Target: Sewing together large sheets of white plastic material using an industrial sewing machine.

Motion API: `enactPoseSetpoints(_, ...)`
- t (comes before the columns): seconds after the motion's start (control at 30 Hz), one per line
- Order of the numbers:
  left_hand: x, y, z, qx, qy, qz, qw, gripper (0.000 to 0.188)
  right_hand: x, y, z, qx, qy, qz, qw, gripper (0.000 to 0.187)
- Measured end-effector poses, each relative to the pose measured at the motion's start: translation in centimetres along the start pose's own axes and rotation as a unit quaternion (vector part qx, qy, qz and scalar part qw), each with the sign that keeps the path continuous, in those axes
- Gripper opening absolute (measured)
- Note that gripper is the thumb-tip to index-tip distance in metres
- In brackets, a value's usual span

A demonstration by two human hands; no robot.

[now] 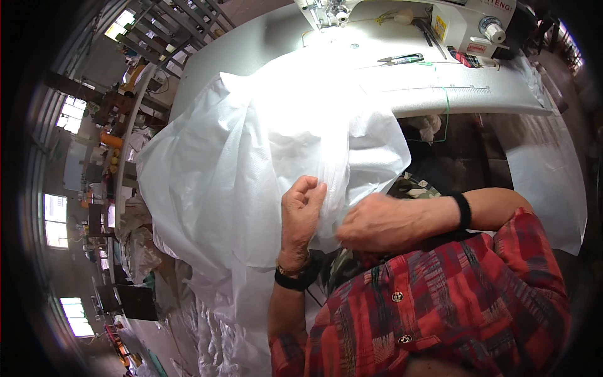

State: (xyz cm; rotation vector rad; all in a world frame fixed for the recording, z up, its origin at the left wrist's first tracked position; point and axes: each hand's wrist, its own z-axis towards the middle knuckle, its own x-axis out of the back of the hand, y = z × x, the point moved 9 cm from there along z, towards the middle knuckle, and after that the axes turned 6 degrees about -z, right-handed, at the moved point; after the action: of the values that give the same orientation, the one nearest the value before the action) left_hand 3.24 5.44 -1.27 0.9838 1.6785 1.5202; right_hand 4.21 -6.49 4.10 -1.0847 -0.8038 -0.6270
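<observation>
A large white sheet (207,169) of thin, shiny, plastic-like material drapes over the front of the sewing table and falls towards my lap. My left hand (301,210) is closed, thumb against the curled forefinger, on a folded strip of this sheet. Close to its right, my right hand (377,220) is curled like a fist by the sheet's near edge, slightly blurred. Its fingertips are hidden, so what they hold does not show. Beyond both hands stands the sewing machine (339,14), its lamp washing out the middle of the sheet.
Thread snips (402,59) lie on the white sewing table (458,100), with a green thread (447,103) hanging off its front edge. More white sheeting (546,169) hangs at the right. Crumpled white material (220,333) is heaped at lower left. A metal rack (166,31) stands far left.
</observation>
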Motion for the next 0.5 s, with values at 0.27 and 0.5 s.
enactPoseSetpoints(0.27,0.7,3.9,-0.8,-0.078,0.020,0.068,0.994,0.007,1.7,8.2,-7.5,-0.258,-0.130,-0.265,0.920,0.012)
enactPoseSetpoints(0.5,-3.7,6.1,-1.4,-0.190,-0.064,0.177,0.964,0.004,4.4,-0.4,-3.7,-0.048,0.067,-0.141,0.987,0.010)
